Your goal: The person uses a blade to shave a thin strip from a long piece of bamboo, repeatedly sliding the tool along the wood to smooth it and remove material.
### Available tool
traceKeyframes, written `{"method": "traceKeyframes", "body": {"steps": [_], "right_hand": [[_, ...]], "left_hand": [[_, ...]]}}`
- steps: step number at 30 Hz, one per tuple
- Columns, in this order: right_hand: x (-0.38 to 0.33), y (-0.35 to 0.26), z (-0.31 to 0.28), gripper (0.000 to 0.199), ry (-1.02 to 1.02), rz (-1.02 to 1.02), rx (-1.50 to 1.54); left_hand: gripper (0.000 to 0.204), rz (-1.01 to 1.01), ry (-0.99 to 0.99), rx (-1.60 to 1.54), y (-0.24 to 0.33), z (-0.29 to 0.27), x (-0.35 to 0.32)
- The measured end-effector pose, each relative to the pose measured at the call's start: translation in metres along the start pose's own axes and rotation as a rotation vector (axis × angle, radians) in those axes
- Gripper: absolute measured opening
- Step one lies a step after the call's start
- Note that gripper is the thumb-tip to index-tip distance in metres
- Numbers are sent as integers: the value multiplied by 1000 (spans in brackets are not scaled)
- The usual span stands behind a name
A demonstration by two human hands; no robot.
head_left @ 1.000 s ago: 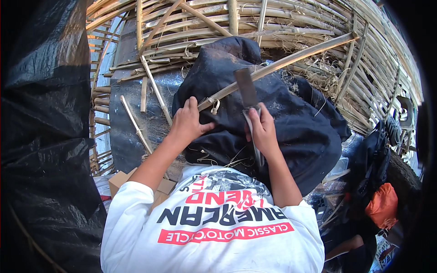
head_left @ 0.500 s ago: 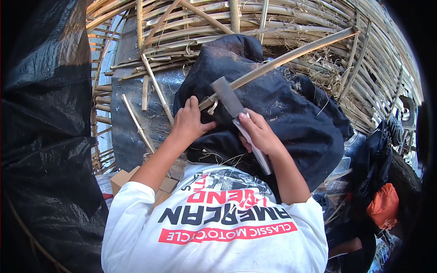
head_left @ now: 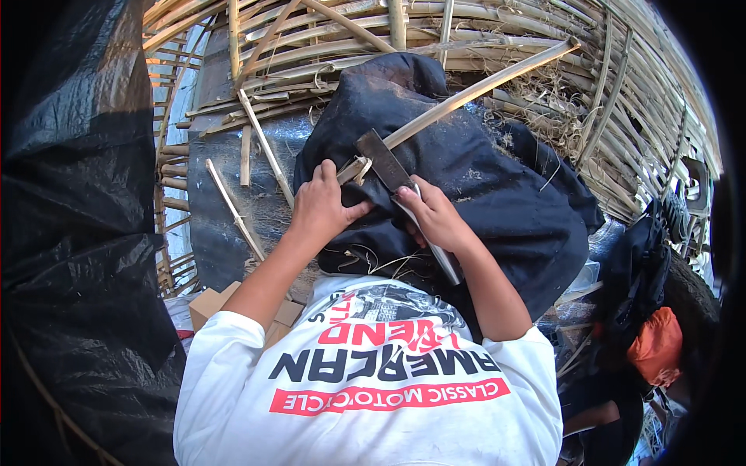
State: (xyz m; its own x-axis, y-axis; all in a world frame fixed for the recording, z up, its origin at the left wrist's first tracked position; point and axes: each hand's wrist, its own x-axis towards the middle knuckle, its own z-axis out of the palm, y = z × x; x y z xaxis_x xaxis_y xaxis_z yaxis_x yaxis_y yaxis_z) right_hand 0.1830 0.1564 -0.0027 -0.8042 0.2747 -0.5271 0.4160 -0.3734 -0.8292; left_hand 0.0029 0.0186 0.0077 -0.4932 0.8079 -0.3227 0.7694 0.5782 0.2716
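Observation:
A long split bamboo stick [head_left: 486, 85] slants across black cloth [head_left: 497, 210] spread over my lap. My left hand [head_left: 322, 203] is closed around its lower end, with the index finger along one side and the thumb apart on the other. A broad-bladed knife [head_left: 385, 159] with a long silver-grey handle is in my right hand [head_left: 437, 216]. Its blade lies across the stick, just to the right of my left hand. Beside the blade, a pale curled shaving [head_left: 362, 169] clings to the stick.
Bamboo slat walling [head_left: 326, 43] curves across the far side, with loose shavings at the right. Thin bamboo pieces [head_left: 233, 210] lie on a dark sheet to the left. Black plastic sheeting [head_left: 78, 233] hangs farther left. A cardboard box [head_left: 208, 307] and an orange bag [head_left: 655, 346] flank me.
The bamboo stick has shifted, its far end moving left and slightly up. The knife blade has turned a little against it, and my right hand has moved slightly left. My left hand stays nearly still.

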Motion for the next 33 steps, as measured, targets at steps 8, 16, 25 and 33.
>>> {"method": "traceKeyframes", "body": {"steps": [8,16,25,33], "right_hand": [[-3,-2,4,32,-40,-2,78],[-19,5,4,32,77,-11,326],[4,12,9,25,274,-232,-150],[3,-9,4,36,-33,27,-33]], "left_hand": [[89,1,8,-17,1,-4,-2],[92,35,-3,-81,3,-3,-11],[95,-16,-48,-83,3,5,-10],[94,-36,-22,-122,4,2,-12]]}}
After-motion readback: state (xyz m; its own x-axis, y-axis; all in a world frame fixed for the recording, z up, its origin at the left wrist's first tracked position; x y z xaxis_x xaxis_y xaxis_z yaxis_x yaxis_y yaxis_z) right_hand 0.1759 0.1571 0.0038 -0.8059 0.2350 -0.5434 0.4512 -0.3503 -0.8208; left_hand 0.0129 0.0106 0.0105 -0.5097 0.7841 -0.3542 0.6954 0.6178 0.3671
